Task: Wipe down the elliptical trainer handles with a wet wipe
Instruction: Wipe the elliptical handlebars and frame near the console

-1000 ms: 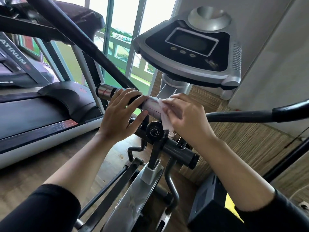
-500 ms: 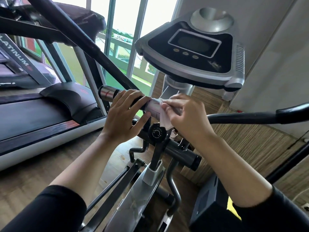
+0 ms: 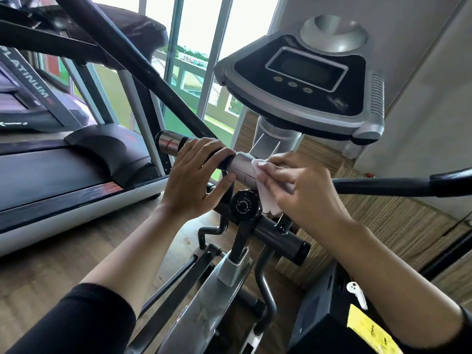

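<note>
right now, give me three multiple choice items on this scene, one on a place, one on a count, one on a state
1. Where is the wet wipe?
A. on the floor
B. under the right hand on the handlebar
C. on the console

2. How many round buttons sit below the console screen?
A. three
B. one
C. six

3. What is the left hand doing?
A. hanging free
B. pressing a button
C. holding the handlebar's dark grip

Answers: 1 B, the wipe pokes out beneath the right hand's fingers against the bar; 2 A, three buttons in a row; 3 C, its fingers wrap over the bar.
</note>
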